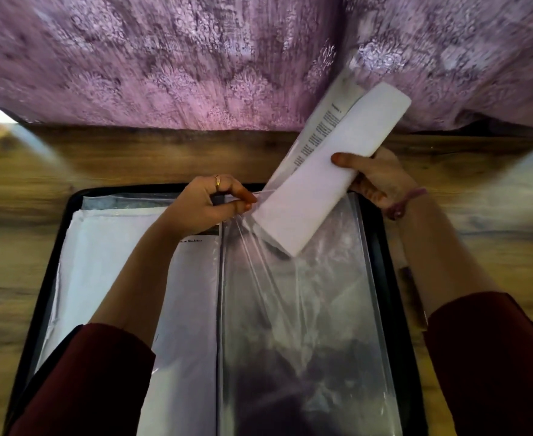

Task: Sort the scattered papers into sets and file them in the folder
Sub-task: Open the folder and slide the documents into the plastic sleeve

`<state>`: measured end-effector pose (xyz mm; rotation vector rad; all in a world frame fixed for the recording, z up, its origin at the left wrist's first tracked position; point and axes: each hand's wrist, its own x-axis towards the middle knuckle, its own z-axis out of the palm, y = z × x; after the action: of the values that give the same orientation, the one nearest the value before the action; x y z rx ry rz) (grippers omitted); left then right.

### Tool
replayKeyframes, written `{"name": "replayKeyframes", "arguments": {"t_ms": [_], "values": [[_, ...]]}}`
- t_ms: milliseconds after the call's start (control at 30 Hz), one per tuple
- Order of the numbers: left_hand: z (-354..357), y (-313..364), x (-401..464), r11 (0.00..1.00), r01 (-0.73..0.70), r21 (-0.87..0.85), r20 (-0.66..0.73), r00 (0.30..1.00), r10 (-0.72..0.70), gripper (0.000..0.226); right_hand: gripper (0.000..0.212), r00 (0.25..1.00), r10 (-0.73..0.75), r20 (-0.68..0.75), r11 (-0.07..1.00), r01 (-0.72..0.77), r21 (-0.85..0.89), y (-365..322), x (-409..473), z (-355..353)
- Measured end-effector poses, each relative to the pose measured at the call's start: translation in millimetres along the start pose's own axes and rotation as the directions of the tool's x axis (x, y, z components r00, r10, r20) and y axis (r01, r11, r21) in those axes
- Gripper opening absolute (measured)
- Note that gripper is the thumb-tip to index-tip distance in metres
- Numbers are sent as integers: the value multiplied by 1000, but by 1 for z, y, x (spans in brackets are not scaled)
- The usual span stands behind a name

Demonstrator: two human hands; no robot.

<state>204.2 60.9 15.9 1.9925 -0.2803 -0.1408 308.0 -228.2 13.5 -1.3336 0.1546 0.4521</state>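
Soft pinkish light, bright white patch at far left edge, glare on the plastic sleeve (306, 294), motion blur across the curtain (196, 58), wide-angle bending of the table (133, 158) edges

Wooden table (101, 158) beneath what seems a purple patterned cloth (196, 58)

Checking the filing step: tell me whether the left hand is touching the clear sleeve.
Touching. The head view shows the left hand pinching the clear sleeve's top edge, lifting it.
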Motion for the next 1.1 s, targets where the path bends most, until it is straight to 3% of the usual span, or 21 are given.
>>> {"name": "replayKeyframes", "arguments": {"t_ms": [100,267,400,500,567,633,700,767,867,967,1033,1100], "values": [[5,-1,4,997,48,-59,-21,999,-49,22,46,993,30,114,998,-24,-53,2,5,2],[10,2,13,972,164,-169,-1,986,-166,34,69,947,201,252,947,-122,-297,-3,17,13],[11,3,33,934,268,-238,-136,943,-305,50,77,897,275,346,912,-130,-389,-9,23,14],[5,1,52,889,408,-208,-48,904,-426,58,61,870,292,397,925,-150,-350,-5,24,17],[3,-5,58,897,433,-89,-17,900,-437,26,49,889,275,366,937,-162,-308,-3,25,19],[0,-8,59,906,420,-51,-25,906,-422,3,60,914,277,296,925,-171,-338,-7,25,18],[-4,-10,54,901,419,-110,-16,906,-423,9,72,925,294,240,919,-204,-338,-11,28,15],[-11,-10,46,895,426,-129,-11,902,-431,15,62,953,240,186,944,-184,-274,-16,31,15],[-21,-13,31,886,447,-120,-6,892,-451,17,69,995,82,56,963,-65,-263,-24,34,21],[-26,-15,22,896,442,-38,-80,893,-443,21,54,999,-25,-34,924,10,-382,-25,42,19],[-22,-13,21,894,435,105,-254,881,-399,50,48,1000,-28,-7,898,22,-439,-26,42,17],[-11,-6,24,918,337,208,-291,918,-271,69,43,998,-40,54,888,60,-455,-26,43,15]]}}
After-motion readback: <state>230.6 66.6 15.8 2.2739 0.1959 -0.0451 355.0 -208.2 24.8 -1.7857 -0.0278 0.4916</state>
